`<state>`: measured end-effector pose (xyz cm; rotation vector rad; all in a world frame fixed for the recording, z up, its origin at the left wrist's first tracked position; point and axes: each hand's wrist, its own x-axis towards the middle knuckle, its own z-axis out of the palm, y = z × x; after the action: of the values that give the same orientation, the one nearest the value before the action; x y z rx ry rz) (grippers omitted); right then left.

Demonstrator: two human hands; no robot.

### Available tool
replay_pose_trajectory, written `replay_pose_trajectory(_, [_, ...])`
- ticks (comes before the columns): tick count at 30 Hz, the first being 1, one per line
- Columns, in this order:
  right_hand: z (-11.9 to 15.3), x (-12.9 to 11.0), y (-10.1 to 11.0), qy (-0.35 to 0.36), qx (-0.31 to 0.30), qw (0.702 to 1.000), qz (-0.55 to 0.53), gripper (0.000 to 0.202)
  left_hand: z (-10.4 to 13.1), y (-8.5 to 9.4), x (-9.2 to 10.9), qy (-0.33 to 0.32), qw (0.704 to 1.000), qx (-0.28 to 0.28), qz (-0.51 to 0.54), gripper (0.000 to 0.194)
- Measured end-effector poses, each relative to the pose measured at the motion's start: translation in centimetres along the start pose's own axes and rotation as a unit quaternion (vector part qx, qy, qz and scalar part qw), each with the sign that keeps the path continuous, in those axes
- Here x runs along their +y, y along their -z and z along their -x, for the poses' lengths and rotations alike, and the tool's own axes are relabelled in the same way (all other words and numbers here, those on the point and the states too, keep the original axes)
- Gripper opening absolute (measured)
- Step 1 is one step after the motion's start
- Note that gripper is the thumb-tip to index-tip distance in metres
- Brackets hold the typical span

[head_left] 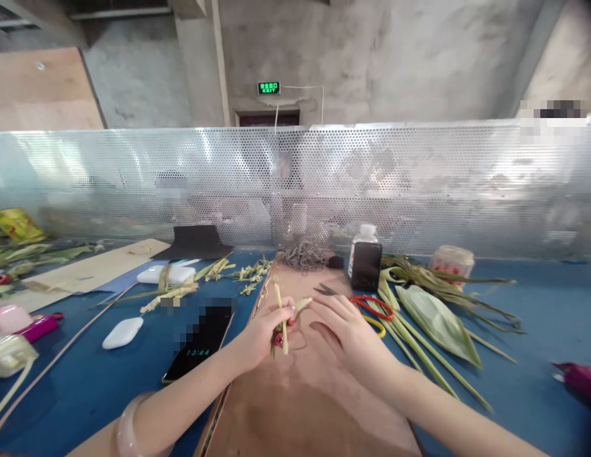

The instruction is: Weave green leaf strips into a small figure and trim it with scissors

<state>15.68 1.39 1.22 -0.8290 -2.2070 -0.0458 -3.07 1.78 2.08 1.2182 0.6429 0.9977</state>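
Observation:
My left hand [269, 330] is closed around a small leafy bundle with a pale green stalk [284, 317] standing up out of it; a red bit [278, 340] shows at its lower end. A yellowish husk piece [303, 304] sticks out toward the right. My right hand [340, 324] is beside it, palm down over the brown board [295, 406], fingers apart, with the fingertips near the husk piece and nothing visible in them. Scissors with red and yellow handles [378, 308] lie just beyond my right hand, blades pointing left.
A black phone [204, 343] and a white case [122, 332] lie at left. Behind the board are grey cords [305, 254], a white bottle [368, 235] and a dark phone [366, 266]. Long leaves [438, 317] and a jar [452, 263] are at right. A perforated metal screen [228, 184] stands behind.

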Motion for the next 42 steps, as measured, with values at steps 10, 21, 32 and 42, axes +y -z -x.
replay_pose_trajectory(10, [2.8, 1.1, -0.1, 0.111, 0.057, 0.992, 0.004, 0.02, 0.4, -0.3, -0.4, -0.023, 0.977, 0.024, -0.21, 0.024])
replay_pose_trajectory(21, [2.9, 0.1, 0.6, 0.084, -0.033, 0.994, -0.056, 0.025, 1.3, -1.9, -0.7, -0.043, 0.916, -0.027, -0.398, 0.027])
replay_pose_trajectory(32, [3.0, -0.1, 0.7, 0.036, -0.005, 0.995, -0.093, 0.024, 0.8, -1.7, -1.5, -0.055, 0.937, 0.021, -0.345, 0.021])
replay_pose_trajectory(42, [3.3, 0.6, -0.5, 0.041, 0.031, 0.996, -0.067, 0.027, 0.1, -1.7, -1.3, 0.028, 0.97, 0.024, -0.24, 0.012])
